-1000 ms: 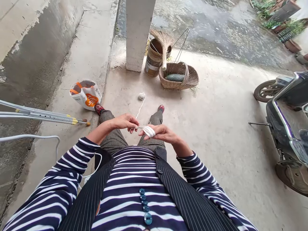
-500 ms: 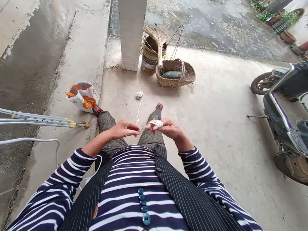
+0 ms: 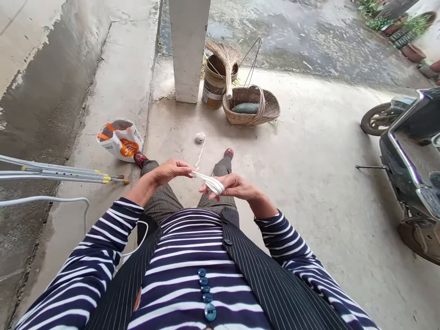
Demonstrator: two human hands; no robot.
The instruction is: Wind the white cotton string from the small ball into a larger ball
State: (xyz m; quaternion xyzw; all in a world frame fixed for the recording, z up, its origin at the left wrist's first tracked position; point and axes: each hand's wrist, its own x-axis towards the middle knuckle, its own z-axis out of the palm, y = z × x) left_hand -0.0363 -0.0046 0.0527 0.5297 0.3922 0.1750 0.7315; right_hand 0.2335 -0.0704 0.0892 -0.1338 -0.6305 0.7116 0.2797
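White yarn (image 3: 216, 185) is wound in several loops around the fingers of my right hand (image 3: 237, 187), in front of my knees. My left hand (image 3: 172, 170) pinches a strand near its fingertips, drawn taut toward those loops. On the floor beyond my feet lies a ball of the same yarn (image 3: 200, 137). A loose crinkled strand (image 3: 200, 153) runs from the ball back toward my left hand. The fingertips of my left hand partly cover where the strand is gripped.
A white and orange bag (image 3: 120, 140) stands by my left foot. Crutches (image 3: 68, 174) reach in from the left. Ahead are a pillar (image 3: 190, 50), a bucket (image 3: 212, 85) with a straw broom (image 3: 225, 57), and a wicker basket (image 3: 270, 107) holding a green gourd. A scooter (image 3: 409, 160) is parked right.
My left hand has moved slightly left and up, stretching the strand away from my right hand. My right hand has turned and lowered a little, so the yarn loops show more fully.
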